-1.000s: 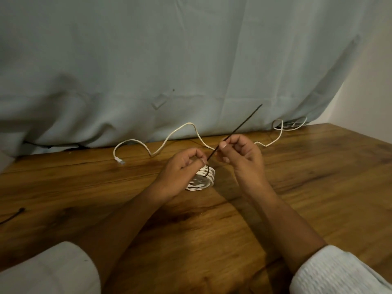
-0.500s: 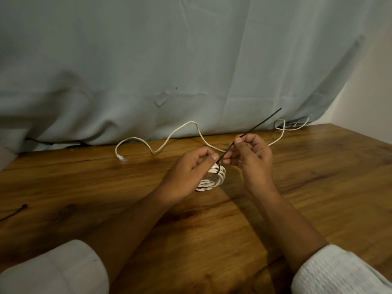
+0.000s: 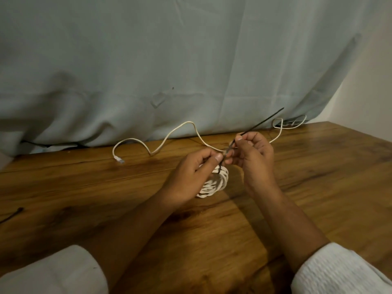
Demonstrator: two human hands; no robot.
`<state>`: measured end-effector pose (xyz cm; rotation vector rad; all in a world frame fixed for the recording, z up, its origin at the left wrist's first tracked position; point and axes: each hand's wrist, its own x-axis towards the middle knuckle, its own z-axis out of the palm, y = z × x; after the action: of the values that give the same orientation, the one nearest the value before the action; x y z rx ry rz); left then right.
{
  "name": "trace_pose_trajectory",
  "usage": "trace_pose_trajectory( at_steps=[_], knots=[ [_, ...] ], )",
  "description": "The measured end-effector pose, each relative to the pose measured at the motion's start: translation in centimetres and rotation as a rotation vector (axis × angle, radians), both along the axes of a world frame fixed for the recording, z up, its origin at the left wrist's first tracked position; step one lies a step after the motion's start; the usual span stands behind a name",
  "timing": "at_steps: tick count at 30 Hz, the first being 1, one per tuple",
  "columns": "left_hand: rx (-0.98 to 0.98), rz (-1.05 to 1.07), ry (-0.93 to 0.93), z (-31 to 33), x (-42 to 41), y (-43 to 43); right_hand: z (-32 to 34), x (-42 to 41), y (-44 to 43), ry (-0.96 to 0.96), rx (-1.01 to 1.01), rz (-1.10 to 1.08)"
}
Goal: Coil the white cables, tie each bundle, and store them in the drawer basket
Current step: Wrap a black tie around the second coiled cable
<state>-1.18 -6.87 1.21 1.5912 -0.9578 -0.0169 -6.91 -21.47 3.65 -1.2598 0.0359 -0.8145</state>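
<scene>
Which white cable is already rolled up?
The coiled cable with the black tie looped round it. The other white cable lies loose and wavy near the curtain.

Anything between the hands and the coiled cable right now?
Nothing visible: left hand and right hand both pinch the black tie looped round the coiled cable. The loose cable lies behind them. No drawer basket in view.

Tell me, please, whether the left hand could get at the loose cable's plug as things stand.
Probably yes, once freed: only bare table lies between the left hand and the plug, but that hand pinches the black tie on the coiled bundle.
</scene>
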Motion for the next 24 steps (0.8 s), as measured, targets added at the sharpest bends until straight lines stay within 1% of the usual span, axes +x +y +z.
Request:
trace_pose_trajectory(
  at_steps=[6, 10, 12, 14, 18, 20, 24],
  knots=[
    [0.007, -0.093, 0.03, -0.4, -0.4, -0.5, -0.3, 0.1, -0.5, 0.098, 0.057, -0.107],
    [0.023, -0.073, 0.001, -0.5, 0.1, -0.3, -0.1, 0.1, -0.7, 0.105, 0.082, -0.107],
    [0.03, -0.024, 0.051, -0.8, 0.7, 0.0, 0.0, 0.0, -0.5, 0.057, 0.043, -0.052],
    [0.024, 0.011, 0.105, -1.0, 1.3, 0.2, 0.1, 0.0, -0.2, 0.009, -0.038, 0.016],
    [0.04, 0.009, 0.166, -1.3, 1.8, 0.5, 0.0, -0.1, 0.0, 0.0, -0.136, 0.069],
    [0.074, 0.006, 0.121, -1.3, 1.7, 0.5, 0.0, -0.1, -0.3, 0.012, -0.125, 0.043],
    [0.128, -0.005, -0.11, -0.9, 0.1, 0.0, -0.6, 0.3, -1.1, 0.093, -0.046, -0.066]
  ],
)
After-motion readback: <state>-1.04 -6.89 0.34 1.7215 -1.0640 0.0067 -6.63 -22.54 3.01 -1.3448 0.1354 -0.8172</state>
